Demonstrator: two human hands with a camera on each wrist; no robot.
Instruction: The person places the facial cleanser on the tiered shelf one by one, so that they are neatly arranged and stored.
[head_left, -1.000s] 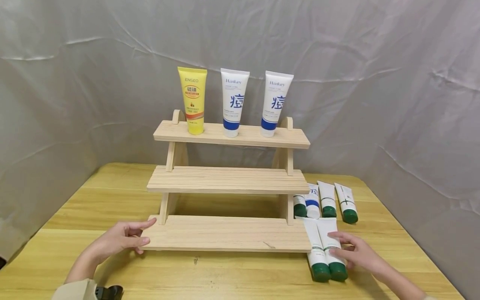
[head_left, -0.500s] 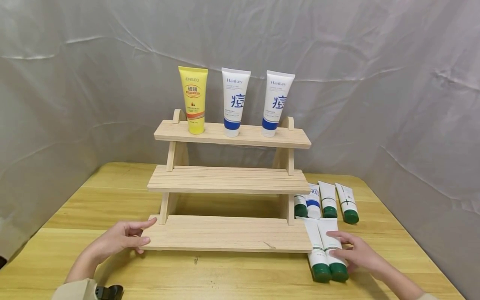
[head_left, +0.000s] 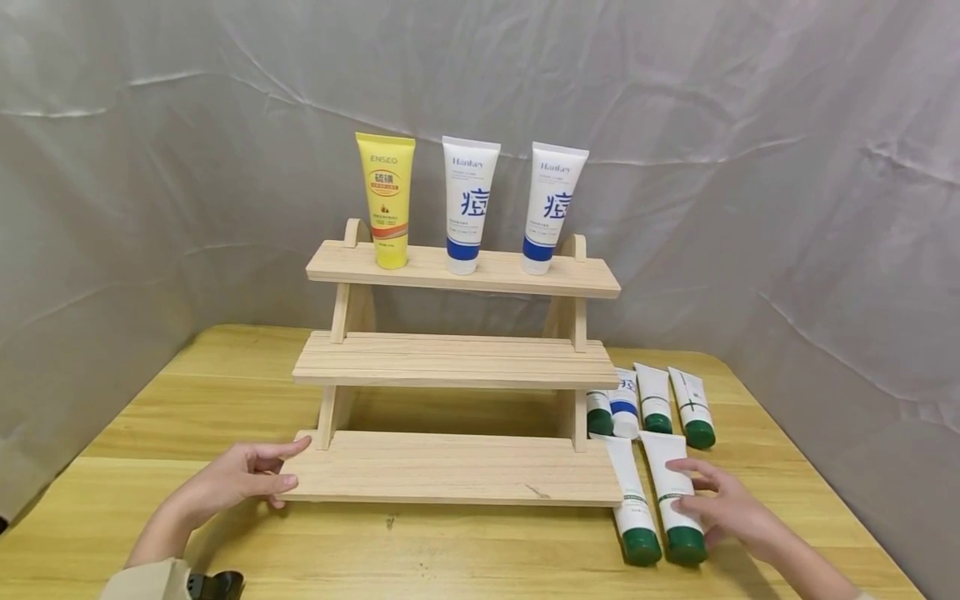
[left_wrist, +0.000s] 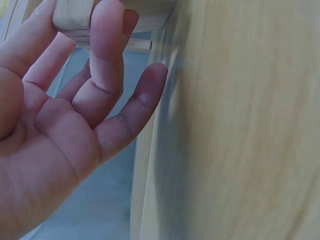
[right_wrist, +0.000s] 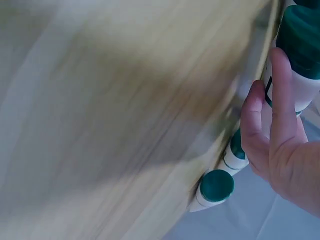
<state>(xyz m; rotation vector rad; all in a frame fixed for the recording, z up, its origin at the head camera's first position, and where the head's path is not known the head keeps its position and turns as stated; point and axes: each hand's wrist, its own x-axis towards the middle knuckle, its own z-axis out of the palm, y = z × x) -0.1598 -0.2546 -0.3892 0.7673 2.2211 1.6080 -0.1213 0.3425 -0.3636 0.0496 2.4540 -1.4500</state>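
A three-step wooden display stand (head_left: 450,467) fills the middle of the head view. My left hand (head_left: 225,479) holds the left end of its lowest shelf, thumb at the front corner and index finger farther back; the left wrist view shows the shelf end (left_wrist: 72,15) by the fingers. On the right, my right hand (head_left: 731,512) grips the right edge of a white tube with a green cap (head_left: 670,475), which lies flat on the table. Beside it, to the left, lies a similar tube (head_left: 632,492), partly under the shelf's end.
On the top shelf stand a yellow tube (head_left: 388,200) and two white-and-blue tubes (head_left: 467,196), caps down. Several more tubes (head_left: 654,396) lie behind on the wooden table (head_left: 450,550), one partly hidden by the stand. A grey cloth (head_left: 712,167) hangs around the back.
My right hand has shifted slightly right with the green-capped tube, opening a gap between it and the neighbouring tube. The left hand stays at the shelf end.
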